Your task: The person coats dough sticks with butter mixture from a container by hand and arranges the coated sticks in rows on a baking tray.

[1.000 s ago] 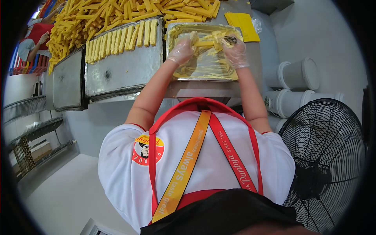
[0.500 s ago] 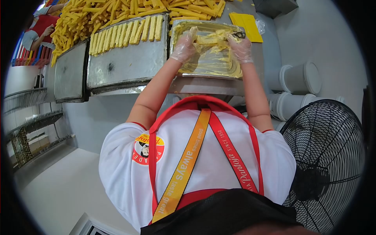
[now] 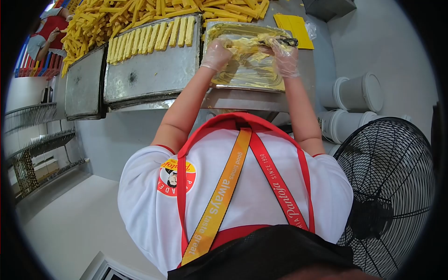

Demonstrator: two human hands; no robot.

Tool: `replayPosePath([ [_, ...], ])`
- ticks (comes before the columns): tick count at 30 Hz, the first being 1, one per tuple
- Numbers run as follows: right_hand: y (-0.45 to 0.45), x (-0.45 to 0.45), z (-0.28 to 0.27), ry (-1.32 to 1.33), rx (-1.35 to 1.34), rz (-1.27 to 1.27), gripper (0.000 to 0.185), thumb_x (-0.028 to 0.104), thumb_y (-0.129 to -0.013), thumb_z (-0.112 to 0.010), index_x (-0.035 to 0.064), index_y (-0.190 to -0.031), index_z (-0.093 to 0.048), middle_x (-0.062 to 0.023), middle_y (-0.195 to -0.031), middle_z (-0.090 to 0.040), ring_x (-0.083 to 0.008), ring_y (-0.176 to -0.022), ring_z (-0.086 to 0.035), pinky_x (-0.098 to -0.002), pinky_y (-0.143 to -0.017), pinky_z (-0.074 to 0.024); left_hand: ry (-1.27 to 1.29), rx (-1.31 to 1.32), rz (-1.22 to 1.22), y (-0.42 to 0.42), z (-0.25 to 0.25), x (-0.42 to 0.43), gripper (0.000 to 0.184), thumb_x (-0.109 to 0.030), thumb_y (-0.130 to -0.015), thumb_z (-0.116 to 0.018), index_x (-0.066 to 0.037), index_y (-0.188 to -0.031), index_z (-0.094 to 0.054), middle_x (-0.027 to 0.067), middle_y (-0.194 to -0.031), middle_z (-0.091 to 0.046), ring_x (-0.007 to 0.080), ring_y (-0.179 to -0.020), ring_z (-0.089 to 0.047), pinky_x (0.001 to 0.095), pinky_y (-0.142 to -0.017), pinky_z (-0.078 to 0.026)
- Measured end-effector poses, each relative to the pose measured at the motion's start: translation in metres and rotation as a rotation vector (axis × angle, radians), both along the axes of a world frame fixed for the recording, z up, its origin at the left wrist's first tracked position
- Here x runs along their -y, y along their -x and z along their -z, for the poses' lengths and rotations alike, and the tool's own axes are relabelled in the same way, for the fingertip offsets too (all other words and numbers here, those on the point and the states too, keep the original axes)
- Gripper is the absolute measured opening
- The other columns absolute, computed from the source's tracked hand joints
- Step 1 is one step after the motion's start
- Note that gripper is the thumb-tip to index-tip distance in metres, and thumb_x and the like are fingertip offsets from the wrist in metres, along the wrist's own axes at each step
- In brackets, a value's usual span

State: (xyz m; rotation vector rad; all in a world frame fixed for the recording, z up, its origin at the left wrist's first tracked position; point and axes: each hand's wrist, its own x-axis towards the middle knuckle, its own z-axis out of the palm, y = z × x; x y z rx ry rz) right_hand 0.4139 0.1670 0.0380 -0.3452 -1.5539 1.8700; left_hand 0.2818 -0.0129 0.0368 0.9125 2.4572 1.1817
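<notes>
Both hands wear clear plastic gloves and are over a metal tray smeared with pale yellow cream. My left hand, at the tray's left side, has its fingers closed; what they hold is hidden by glove and cream. On the right, my right hand is shut on a dark-handled spatula, its far end lost in the cream between my hands. Left of the tray, a row of cream-coated sticks lies along the top of a flat metal baking sheet.
Plain yellow sticks are heaped behind the sheets. A yellow sheet lies right of the tray. White buckets and a black fan stand to the right. Another person is at far left, beside red and blue crates.
My right hand has turned, and more of the dark handle shows, pointing right. My left hand has dropped slightly toward me. The row of coated sticks looks unchanged.
</notes>
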Motion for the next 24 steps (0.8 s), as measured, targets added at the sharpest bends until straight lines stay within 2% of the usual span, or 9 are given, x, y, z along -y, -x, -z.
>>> replayPosePath([
  [2, -0.002, 0.01, -0.003, 0.191, -0.147, -0.076, 0.024, 0.011, -0.078, -0.075, 0.0008, -0.097, -0.064, -0.0069, -0.091, -0.068, -0.0163, -0.081, -0.065, -0.0287, -0.068, -0.0525, 0.024, 0.108, -0.013, 0.001, -0.003, 0.001, 0.026, -0.018, -0.071, -0.066, -0.004, -0.092, -0.072, 0.022, -0.089, -0.067, 0.0374, -0.085, -0.064, 0.0398, -0.079, -0.051],
  [5, 0.008, -0.024, 0.047, -0.541, 0.209, 0.24, 0.029, 0.015, -0.076, -0.077, 0.0006, -0.097, -0.063, -0.0091, -0.09, -0.068, -0.0186, -0.081, -0.065, -0.0302, -0.071, -0.0518, -0.018, -0.221, 0.134, 0.022, 0.053, 0.002, 0.026, -0.02, -0.07, -0.065, -0.006, -0.09, -0.073, 0.022, -0.087, -0.067, 0.0367, -0.084, -0.065, 0.04, -0.079, -0.051],
  [8, 0.001, -0.011, 0.03, -0.867, 0.432, 0.198, 0.022, 0.008, -0.081, -0.071, 0.0008, -0.1, -0.061, -0.0057, -0.094, -0.067, -0.016, -0.079, -0.065, -0.0251, -0.073, -0.0507, -0.054, -0.29, 0.148, 0.024, 0.062, 0.002, 0.026, -0.021, -0.07, -0.065, -0.007, -0.09, -0.073, 0.0223, -0.087, -0.067, 0.0368, -0.084, -0.064, 0.0408, -0.079, -0.051],
  [12, -0.004, 0.009, 0.025, -0.361, 0.083, -0.079, 0.02, 0.007, -0.082, -0.07, 0.0005, -0.098, -0.06, -0.0067, -0.093, -0.067, -0.0169, -0.08, -0.065, -0.0259, -0.074, -0.0522, 0.037, -0.271, 0.107, 0.025, 0.069, 0.002, 0.026, -0.022, -0.069, -0.064, -0.008, -0.09, -0.073, 0.0223, -0.089, -0.067, 0.037, -0.085, -0.064, 0.0414, -0.08, -0.051],
  [15, -0.014, 0.005, 0.013, -0.352, 0.137, 0.008, 0.021, 0.013, -0.079, -0.072, 0.0022, -0.096, -0.064, -0.0082, -0.089, -0.069, -0.0177, -0.08, -0.065, -0.0308, -0.074, -0.0513, 0.182, -0.446, 0.185, 0.032, 0.074, 0.002, 0.026, -0.022, -0.07, -0.065, -0.008, -0.09, -0.073, 0.0219, -0.091, -0.067, 0.0363, -0.086, -0.064, 0.0409, -0.081, -0.051],
  [17, -0.012, -0.024, 0.043, -0.342, 0.233, 0.044, 0.024, 0.006, -0.083, -0.069, 0.0004, -0.104, -0.059, -0.0081, -0.096, -0.067, -0.0179, -0.086, -0.065, -0.0298, -0.078, -0.0538, 0.271, -0.679, 0.33, 0.02, 0.04, 0.008, 0.026, -0.023, -0.07, -0.065, -0.009, -0.09, -0.073, 0.0212, -0.093, -0.067, 0.0357, -0.086, -0.065, 0.0405, -0.081, -0.051],
  [20, -0.008, -0.039, 0.059, -0.419, 0.252, -0.028, 0.025, 0.002, -0.089, -0.059, -0.0004, -0.114, -0.055, -0.0087, -0.105, -0.064, -0.0179, -0.093, -0.064, -0.0307, -0.078, -0.0553, 0.058, -0.291, 0.167, 0.022, 0.049, 0.005, 0.025, -0.023, -0.07, -0.065, -0.01, -0.089, -0.074, 0.0197, -0.092, -0.068, 0.0354, -0.085, -0.065, 0.0401, -0.08, -0.051],
  [23, -0.011, -0.016, 0.036, -0.771, 0.239, -0.025, 0.025, 0.004, -0.088, -0.061, 0.0003, -0.113, -0.057, -0.0085, -0.106, -0.065, -0.0179, -0.093, -0.065, -0.0306, -0.078, -0.055, 0.124, 0.038, 0.024, 0.016, 0.03, 0.001, 0.025, -0.024, -0.07, -0.065, -0.011, -0.09, -0.074, 0.0192, -0.092, -0.068, 0.0353, -0.085, -0.065, 0.0402, -0.081, -0.051],
  [24, -0.012, -0.014, 0.028, -0.924, 0.229, -0.014, 0.026, 0.004, -0.087, -0.063, 0.0008, -0.112, -0.058, -0.0079, -0.105, -0.066, -0.0175, -0.092, -0.065, -0.0299, -0.077, -0.0547, 0.102, 0.021, 0.039, 0.015, 0.03, 0.001, 0.025, -0.024, -0.069, -0.065, -0.01, -0.089, -0.074, 0.0194, -0.092, -0.068, 0.0354, -0.085, -0.065, 0.0403, -0.081, -0.051],
])
